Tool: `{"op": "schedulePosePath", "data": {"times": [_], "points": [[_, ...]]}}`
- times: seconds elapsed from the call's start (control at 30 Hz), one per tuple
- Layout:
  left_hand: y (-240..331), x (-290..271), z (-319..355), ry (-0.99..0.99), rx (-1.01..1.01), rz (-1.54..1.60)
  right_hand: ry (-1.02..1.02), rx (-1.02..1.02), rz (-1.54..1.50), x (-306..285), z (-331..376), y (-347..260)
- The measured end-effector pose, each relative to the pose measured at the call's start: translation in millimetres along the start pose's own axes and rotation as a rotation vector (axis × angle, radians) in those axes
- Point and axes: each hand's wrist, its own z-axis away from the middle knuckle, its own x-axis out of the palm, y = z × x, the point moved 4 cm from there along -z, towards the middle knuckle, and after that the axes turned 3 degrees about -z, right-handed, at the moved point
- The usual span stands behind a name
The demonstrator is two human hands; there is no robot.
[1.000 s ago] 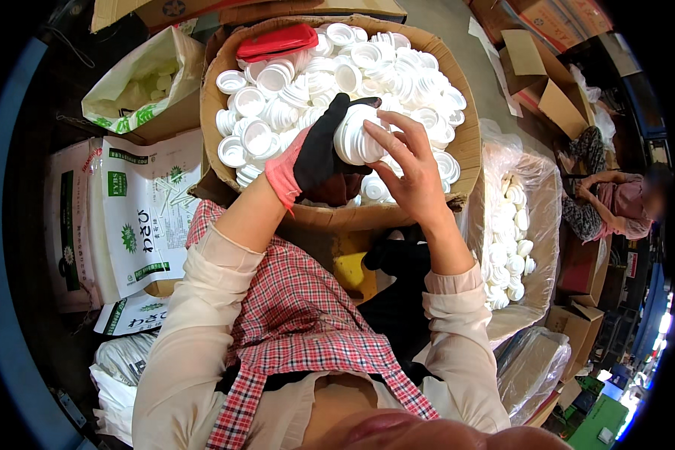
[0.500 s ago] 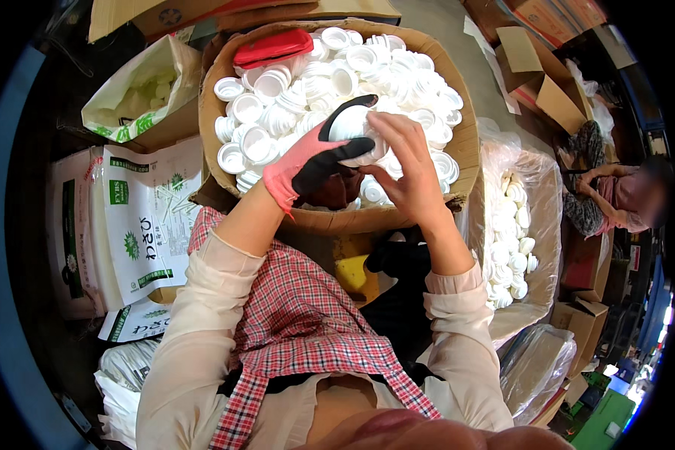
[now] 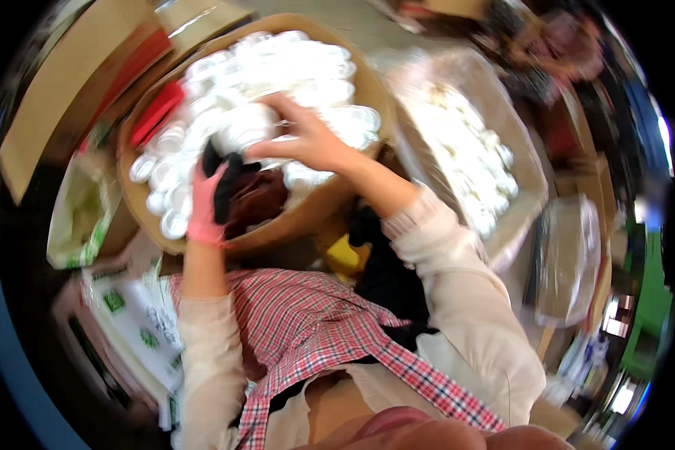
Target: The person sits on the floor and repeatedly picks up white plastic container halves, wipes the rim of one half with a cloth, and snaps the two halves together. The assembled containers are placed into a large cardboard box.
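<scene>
**Two hands at the carton of white caps: view tilted, grip maintained**

Two hands work over the open cardboard carton [image 3: 330,202], which is filled with small white plastic caps [image 3: 307,71]. Compared with the frames from a second ago, the whole view has swung and blurred: the carton now sits upper left of centre rather than straight ahead, which points to a head turn rather than a shift of the carton. The hands have stayed together above the same heap, so the handling of the caps appears uninterrupted.

**Hand state**
- Left hand [image 3: 216,193]: wears a pink and black glove, fingers curled up against a stack of white caps [image 3: 241,131] at the near part of the carton. It appears to grip the stack from below; blur prevents a firmer reading.
- Right hand [image 3: 307,139]: bare, fingers spread and partly bent over the top of the same stack, touching it. A closed grip cannot be confirmed.

**Packages and labels by position**
- Left of the carton: a white and green printed bag [image 3: 82,217], open at the top.
- Lower left, beside the left forearm: a flat white sack with green printed marks [image 3: 139,319].
- Upper left, inside the carton rim: a red flat object [image 3: 156,114].
- Right of the carton: a clear plastic bag of more white caps [image 3: 465,150], lining a second box.
- Far upper left: a brown cardboard flap [image 3: 60,112]
</scene>
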Motion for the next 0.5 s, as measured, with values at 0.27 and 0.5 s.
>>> {"op": "schedulePosePath", "data": {"times": [0.27,0.5], "points": [[3,19,-6,-0.128,0.161,-0.363,0.055,-0.045,0.089,-16,17,-7],[9,50,-9,-0.118,0.053,-0.169,0.573,-0.004,-0.017,-199,74,31]]}}
